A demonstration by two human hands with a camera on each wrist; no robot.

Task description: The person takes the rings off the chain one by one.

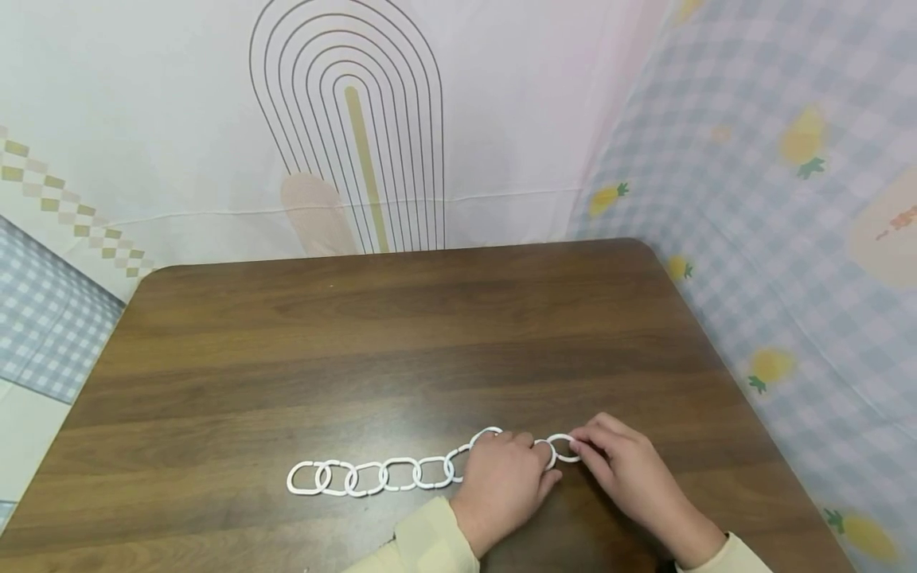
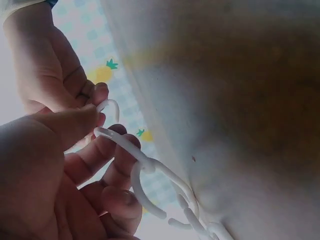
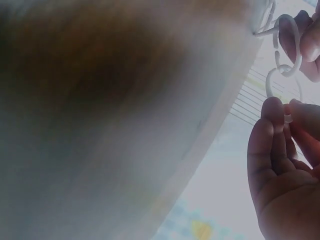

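A chain of white plastic links (image 1: 401,474) runs left to right across the near part of the wooden table. My left hand (image 1: 501,483) holds the chain near its right end and covers some of the links. In the left wrist view, a white link (image 2: 125,143) passes between the thumb and fingers of that hand. My right hand (image 1: 637,477) pinches the end link (image 1: 561,437) between thumb and fingertips. The right wrist view shows this end link (image 3: 270,82) hooked through the neighbouring link (image 3: 298,45), beside the left hand's fingertips.
The brown wooden table (image 1: 401,342) has rounded far corners. A pale patterned cloth (image 1: 516,119) hangs behind it, and a blue checked cloth (image 1: 745,199) with pineapples hangs along the right side. The chain's loose left end (image 1: 290,477) lies flat on the tabletop.
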